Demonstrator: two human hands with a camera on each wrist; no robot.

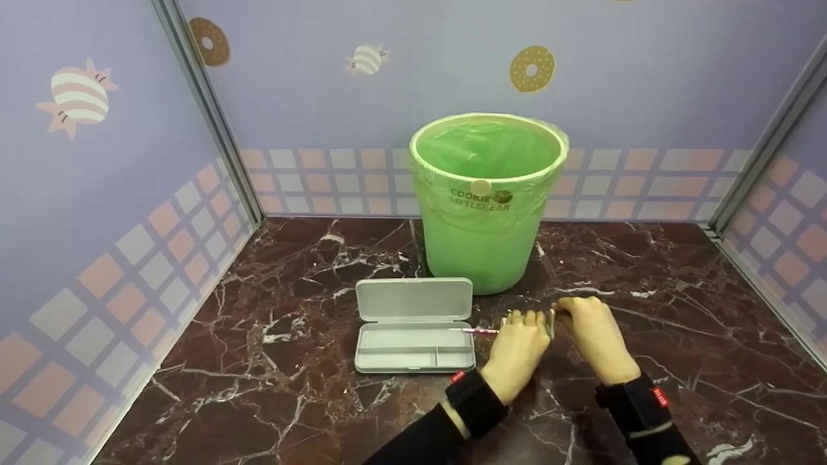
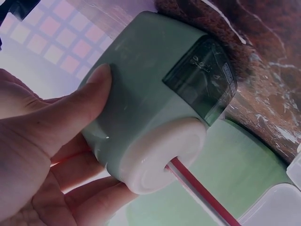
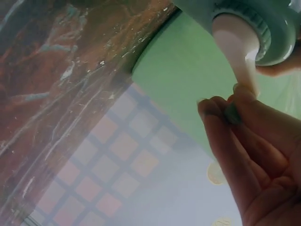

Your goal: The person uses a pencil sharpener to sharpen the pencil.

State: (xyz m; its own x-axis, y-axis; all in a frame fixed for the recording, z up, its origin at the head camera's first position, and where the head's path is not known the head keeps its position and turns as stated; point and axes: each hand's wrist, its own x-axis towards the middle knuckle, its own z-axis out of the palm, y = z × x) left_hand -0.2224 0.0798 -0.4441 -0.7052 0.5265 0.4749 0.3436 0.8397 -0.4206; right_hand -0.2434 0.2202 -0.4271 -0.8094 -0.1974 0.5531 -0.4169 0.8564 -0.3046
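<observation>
My left hand [image 1: 520,345] grips a green crank pencil sharpener [image 2: 136,70], thumb across one side and fingers underneath. A red-and-white pencil [image 2: 202,193] sticks out of the round pale front [image 2: 155,160] of the sharpener. On the opposite side, my right hand [image 1: 597,339] pinches the small green knob [image 3: 232,114] at the end of the pale crank handle [image 3: 240,47]. In the head view the left hand mostly hides the sharpener, and the pencil [image 1: 481,330] reaches left over an opened pencil case [image 1: 413,349].
The case's lid [image 1: 413,300] stands raised at the back, and its tray has divided compartments. Behind it rises a green trash bin [image 1: 481,239] with a clear liner. Patterned walls [image 1: 310,84] enclose the dark red marble-look tabletop [image 1: 258,387] on three sides.
</observation>
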